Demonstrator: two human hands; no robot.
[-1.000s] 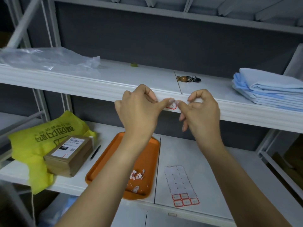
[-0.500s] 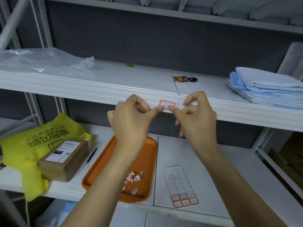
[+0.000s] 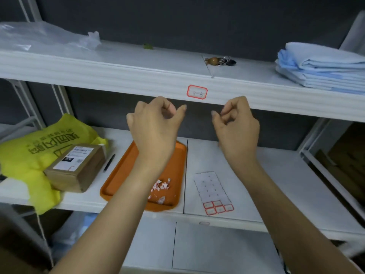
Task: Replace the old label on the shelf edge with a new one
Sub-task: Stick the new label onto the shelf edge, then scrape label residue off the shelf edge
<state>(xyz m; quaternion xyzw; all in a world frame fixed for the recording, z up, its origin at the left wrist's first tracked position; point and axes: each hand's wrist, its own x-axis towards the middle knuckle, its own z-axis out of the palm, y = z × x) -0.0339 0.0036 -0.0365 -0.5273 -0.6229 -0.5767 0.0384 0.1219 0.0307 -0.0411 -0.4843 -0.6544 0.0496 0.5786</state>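
Red-bordered label [image 3: 197,91] stuck flat on shelf edge [image 3: 118,76]. Left hand [image 3: 156,123] and right hand [image 3: 237,125] just below it, apart, fingers loosely curled, holding nothing.

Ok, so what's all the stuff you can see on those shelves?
Red-bordered paper label: one, white, front edge of upper white metal shelf
Clear plastic bag: one, see-through, upper shelf, left
Wooden bead keyring: one, brown, upper shelf, middle
Folded cloths: one stack, light blue, upper shelf, right
Crumpled plastic bag: one, yellow, lower shelf, left
Cardboard box: one, brown, partly on the yellow bag
Plastic tray: one, orange, lower shelf, middle
Slim pen: one, black, between box and tray
Torn paper scraps: several, red and white, in the tray
Label sheet: one, white, right of the tray
Left hand: one, below the label, grip empty
Right hand: one, below the label, grip empty
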